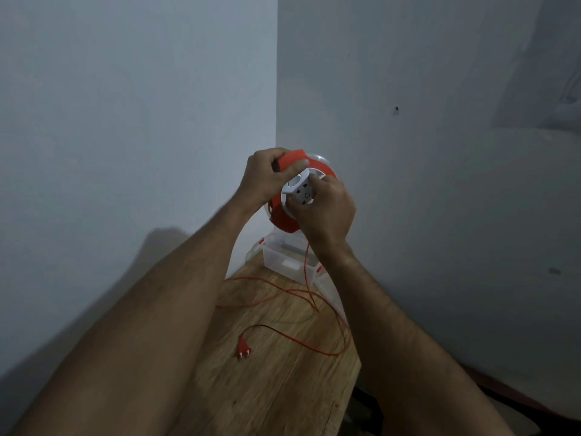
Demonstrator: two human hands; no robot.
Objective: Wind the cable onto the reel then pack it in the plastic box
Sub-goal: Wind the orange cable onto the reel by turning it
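Note:
I hold an orange and white cable reel (287, 220) up in the air above the wooden table (276, 388). My left hand (265, 177) grips the reel's orange handle at the top. My right hand (323, 209) curls round the white socket hub at the reel's centre. A thin orange cable (306, 269) hangs from the reel down to the table, where it lies in loose loops and ends in an orange plug (242, 347). The clear plastic box (284, 259) with orange latches stands open at the table's far end, just below the reel.
The table sits in a corner between two pale walls. A clear lid (331, 295) lies right of the box, by the wall. The table's right edge drops to a dark floor at the lower right.

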